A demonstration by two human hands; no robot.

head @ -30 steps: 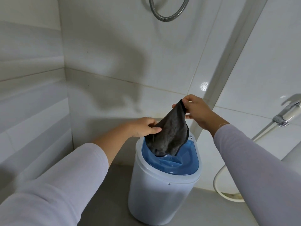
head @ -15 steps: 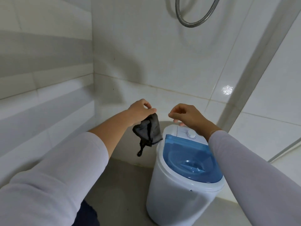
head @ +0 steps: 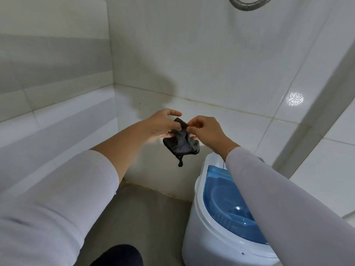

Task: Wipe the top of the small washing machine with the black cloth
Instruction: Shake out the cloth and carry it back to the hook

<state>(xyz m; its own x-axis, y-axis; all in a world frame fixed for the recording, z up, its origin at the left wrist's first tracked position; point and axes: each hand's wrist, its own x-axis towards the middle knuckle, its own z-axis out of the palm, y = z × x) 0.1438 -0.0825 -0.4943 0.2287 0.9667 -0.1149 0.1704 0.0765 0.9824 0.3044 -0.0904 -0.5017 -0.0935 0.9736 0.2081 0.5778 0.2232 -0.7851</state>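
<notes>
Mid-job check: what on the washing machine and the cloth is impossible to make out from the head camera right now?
- Washing machine control panel at the back: head view, covered by the right sleeve.
- Right part of the blue lid: same sleeve hides it.
- Machine's base: cut off by the bottom edge.
- Black cloth: bunched between left hand and right hand, so its full shape and any dirt cannot be told.

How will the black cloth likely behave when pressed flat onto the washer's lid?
Probably floppy: the black cloth sags in folds between the left hand and right hand. Likely light, since a fingertip grip carries it. Its dangling tail may trail during wiping.
</notes>
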